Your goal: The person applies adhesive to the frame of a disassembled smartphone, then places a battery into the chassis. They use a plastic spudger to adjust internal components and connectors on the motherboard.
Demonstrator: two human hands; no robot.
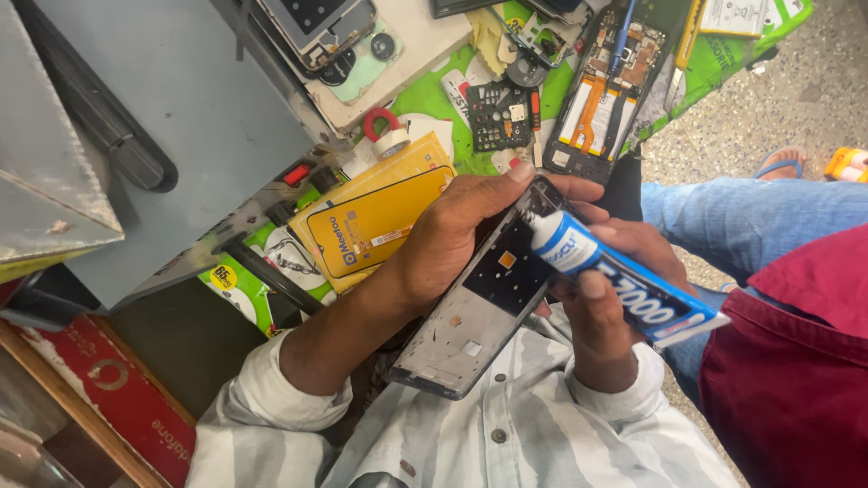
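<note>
The left hand [452, 237] wraps its fingers over the far end of a phone frame [479, 312], thumb on one long edge and fingertips curled over the other, so the frame is clamped across its width. The right hand [601, 307] closes around a blue and white glue tube [624, 285], thumb pressing on its body, and the nozzle end meets the frame's upper edge near the left fingertips.

The frame looks thin, light and stiff, with bare metal and small parts showing inside; it probably bends or scratches easily, so the long side rails seem the safest places to hold. The tube looks soft and squeezable, likely to ooze under a hard pinch, so a light grip mid-body suits it.

Both things are held over the person's lap, just near of the workbench edge. Far and left lie a yellow packet [380, 221], a roll of tape [391, 140] and an opened phone [601, 95] on a green mat [452, 90]. To the right sits another person's knee in jeans [750, 221], close by. Open room is tight; only the space above the lap is free.
</note>
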